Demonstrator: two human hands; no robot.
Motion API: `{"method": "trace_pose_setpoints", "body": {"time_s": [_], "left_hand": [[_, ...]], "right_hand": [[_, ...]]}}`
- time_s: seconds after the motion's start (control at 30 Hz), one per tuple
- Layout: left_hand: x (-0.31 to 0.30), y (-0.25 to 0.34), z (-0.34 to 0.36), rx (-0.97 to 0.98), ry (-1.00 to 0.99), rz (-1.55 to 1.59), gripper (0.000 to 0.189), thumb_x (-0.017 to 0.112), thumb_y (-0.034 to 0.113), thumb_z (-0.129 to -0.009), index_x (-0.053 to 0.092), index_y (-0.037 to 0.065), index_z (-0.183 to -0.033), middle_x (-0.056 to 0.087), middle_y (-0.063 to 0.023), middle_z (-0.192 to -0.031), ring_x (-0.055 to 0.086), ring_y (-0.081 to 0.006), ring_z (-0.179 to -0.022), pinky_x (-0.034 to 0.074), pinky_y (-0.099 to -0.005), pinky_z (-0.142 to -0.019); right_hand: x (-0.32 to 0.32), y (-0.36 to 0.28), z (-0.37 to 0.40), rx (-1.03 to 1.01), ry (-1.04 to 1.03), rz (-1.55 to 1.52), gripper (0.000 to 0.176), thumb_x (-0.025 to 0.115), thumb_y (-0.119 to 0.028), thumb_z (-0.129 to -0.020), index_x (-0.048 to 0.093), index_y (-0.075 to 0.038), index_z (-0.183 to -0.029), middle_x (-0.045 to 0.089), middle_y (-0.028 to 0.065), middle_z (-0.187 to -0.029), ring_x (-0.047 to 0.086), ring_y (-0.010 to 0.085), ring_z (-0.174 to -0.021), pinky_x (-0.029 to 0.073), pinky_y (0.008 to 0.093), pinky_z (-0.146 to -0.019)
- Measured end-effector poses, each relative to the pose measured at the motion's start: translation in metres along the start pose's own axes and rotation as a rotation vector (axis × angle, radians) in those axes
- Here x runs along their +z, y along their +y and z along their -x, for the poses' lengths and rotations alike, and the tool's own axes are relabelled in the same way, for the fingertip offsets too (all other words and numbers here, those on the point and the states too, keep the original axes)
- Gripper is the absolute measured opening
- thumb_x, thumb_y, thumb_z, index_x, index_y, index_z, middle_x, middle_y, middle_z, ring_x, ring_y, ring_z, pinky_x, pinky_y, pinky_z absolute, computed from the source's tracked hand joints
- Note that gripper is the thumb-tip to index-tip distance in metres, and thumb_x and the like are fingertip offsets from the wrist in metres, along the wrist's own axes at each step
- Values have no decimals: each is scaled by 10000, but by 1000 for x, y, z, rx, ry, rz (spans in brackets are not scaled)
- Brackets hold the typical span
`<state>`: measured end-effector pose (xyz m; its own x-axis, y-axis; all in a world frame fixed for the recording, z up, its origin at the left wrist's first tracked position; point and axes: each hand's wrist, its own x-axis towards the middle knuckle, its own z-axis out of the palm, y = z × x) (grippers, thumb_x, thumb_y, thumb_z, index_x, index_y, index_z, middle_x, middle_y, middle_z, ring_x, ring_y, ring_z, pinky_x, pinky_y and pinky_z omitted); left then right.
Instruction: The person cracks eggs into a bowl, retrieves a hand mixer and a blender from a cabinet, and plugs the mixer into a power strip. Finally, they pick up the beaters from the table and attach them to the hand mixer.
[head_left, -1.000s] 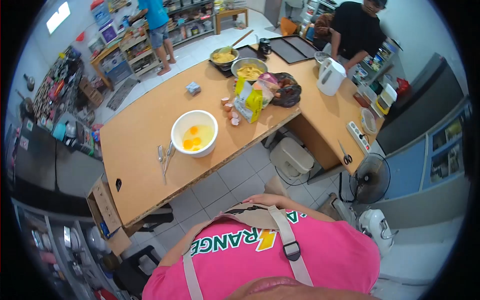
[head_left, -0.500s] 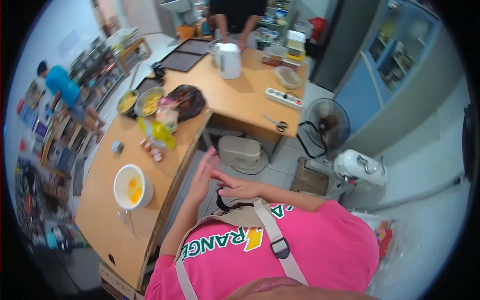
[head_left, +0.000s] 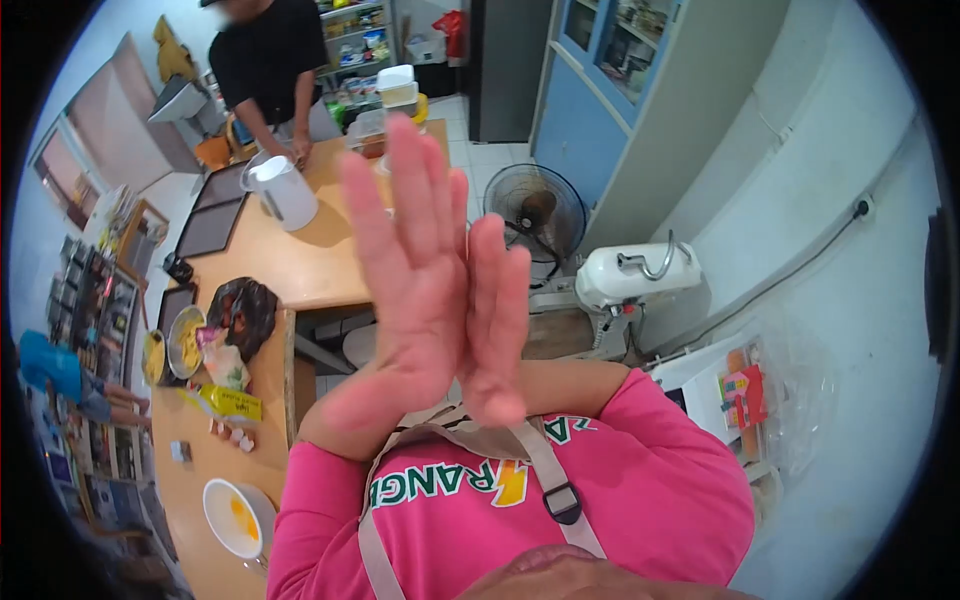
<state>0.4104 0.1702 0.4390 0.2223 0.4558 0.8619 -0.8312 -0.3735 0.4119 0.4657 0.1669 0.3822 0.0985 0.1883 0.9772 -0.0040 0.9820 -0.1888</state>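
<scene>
My left hand (head_left: 408, 270) and my right hand (head_left: 495, 320) are raised in front of my chest, palms touching along their inner sides. The fingers of both are stretched out, and I see nothing held in either. Lower left on the wooden table (head_left: 190, 490), a white bowl (head_left: 215, 500) holds egg yolks (head_left: 243, 517). A metal utensil, partly cut off by my sleeve, lies beside it. Further up the table are cracked eggshells (head_left: 232, 435), a yellow packet (head_left: 232, 403), a metal bowl (head_left: 187, 340) of yellow food and a black plastic bag (head_left: 243, 315).
A person in a black shirt (head_left: 268, 60) stands behind the far table, near a white jug (head_left: 283, 190) and dark trays (head_left: 212, 210). Another person in blue (head_left: 50, 362) is at far left. A fan (head_left: 537, 208) and white stand mixer (head_left: 635, 278) stand ahead on the right.
My hands have risen from low near my chest and come together upright, closer to the camera. The view has swung, so the table and bowl now sit further left.
</scene>
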Motion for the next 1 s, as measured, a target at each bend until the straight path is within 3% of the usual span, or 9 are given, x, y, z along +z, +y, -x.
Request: {"method": "trace_pose_setpoints", "body": {"time_s": [0.07, 0.27, 0.37, 0.47, 0.7, 0.77, 0.87, 0.93, 1.0], "left_hand": [[5, -14, -7, 66, 14, 265, 1215, 354, 887, -643, -226, 168, -1433, -170, -176, -1520, -75, -334, -1416, -8, -465, -1134], [-15, -35, 11, 68, -160, 760, 1282, 385, 924, -554, -279, 239, -1411, -226, -159, -1509, -140, -336, -1409, -58, -472, -1125], [-39, -48, -10, 39, -259, 576, 1201, 384, 868, -668, -213, 170, -1442, -143, -197, -1521, -55, -367, -1415, -3, -493, -1136], [-83, -61, -15, 80, -444, 2, 1214, 380, 874, -661, -205, 155, -1445, -135, -216, -1518, -63, -380, -1411, -8, -491, -1130], [-115, -89, 37, -56, -751, -229, 1208, 428, 828, -700, -49, 28, -1469, -52, -293, -1502, -46, -423, -1403, 37, -497, -1116], [-121, -94, 43, -249, -781, -186, 1145, 587, 689, -739, 17, 18, -1472, 2, -284, -1507, 35, -423, -1406, 100, -474, -1121], [-143, -93, 29, -526, -861, -212, 992, 708, 483, -751, 181, 29, -1460, 190, -235, -1497, 217, -375, -1383, 224, -439, -1101], [-166, -114, 28, -558, -943, -305, 904, 724, 411, -749, 262, 40, -1431, 281, -201, -1467, 299, -349, -1345, 269, -418, -1081], [-179, -130, 32, -588, -1028, -390, 820, 741, 339, -747, 343, 51, -1403, 371, -166, -1436, 380, -324, -1308, 315, -396, -1060]], "right_hand": [[-19, 18, -17, -398, -163, -12, 950, 302, -688, -878, -140, -74, -1454, -109, 254, -1506, -77, 422, -1396, -42, 559, -1106], [-33, 2, -52, -244, -36, -26, 1095, 456, -680, -832, -195, -34, -1430, -153, 227, -1513, -107, 351, -1410, -26, 477, -1120], [-20, 15, -31, 203, 3, 269, 1020, 366, -707, -845, -154, -75, -1453, -94, 230, -1520, -86, 312, -1420, -31, 446, -1134], [-22, 46, 0, 222, -94, 344, 1049, 426, -682, -842, -101, -15, -1457, -103, 222, -1525, -68, 334, -1420, -14, 463, -1121], [-52, 58, -29, 276, 154, 429, 946, 328, -700, -862, 63, -31, -1476, 0, 198, -1538, 49, 320, -1424, 75, 462, -1124], [-65, 64, -34, 247, 206, 403, 955, 340, -709, -853, 86, -32, -1476, 37, 193, -1540, 101, 307, -1422, 106, 454, -1122], [-105, 81, -22, 266, 228, 385, 804, 439, -598, -889, 289, -19, -1427, 249, 186, -1492, 254, 276, -1375, 181, 426, -1102], [-163, 99, -13, 483, 12, 716, 522, 551, -378, -912, 488, -28, -1294, 449, 142, -1362, 412, 225, -1257, 293, 371, -1048], [-203, 116, -13, 547, 150, 728, 383, 582, -290, -890, 560, -40, -1180, 523, 122, -1264, 463, 215, -1199, 339, 346, -1002]]}}
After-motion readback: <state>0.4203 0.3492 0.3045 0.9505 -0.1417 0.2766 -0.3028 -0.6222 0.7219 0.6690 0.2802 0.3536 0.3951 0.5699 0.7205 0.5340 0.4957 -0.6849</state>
